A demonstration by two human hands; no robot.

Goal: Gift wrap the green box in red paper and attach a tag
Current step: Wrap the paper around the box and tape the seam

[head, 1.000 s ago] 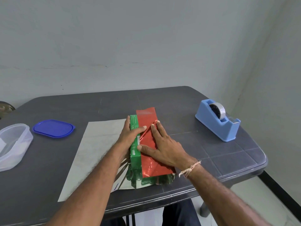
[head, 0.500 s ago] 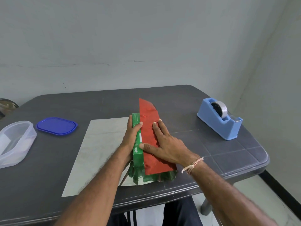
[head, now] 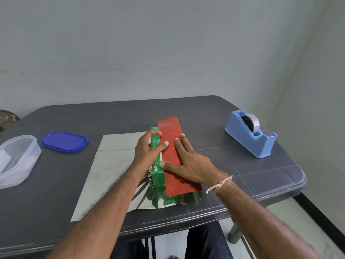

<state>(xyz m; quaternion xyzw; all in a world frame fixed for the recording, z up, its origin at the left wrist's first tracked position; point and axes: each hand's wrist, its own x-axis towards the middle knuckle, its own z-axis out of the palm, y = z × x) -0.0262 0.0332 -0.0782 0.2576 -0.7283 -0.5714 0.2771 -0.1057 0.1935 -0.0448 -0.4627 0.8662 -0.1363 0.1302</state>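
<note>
Found the green box (head: 157,172) mid-desk (head: 242,165), near edge. Pressed red paper (head: 171,131) flat with right grip (head: 186,163), fingers straight; clasped box in curled left grip (head: 147,152). Smoothed flap crumpled a second before; probably ready for tape dispenser (head: 250,139), far right.

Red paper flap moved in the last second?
Yes. The red paper flap was buckled; now it lies flat on the green box, its far edge farther past the box's far end.
</note>
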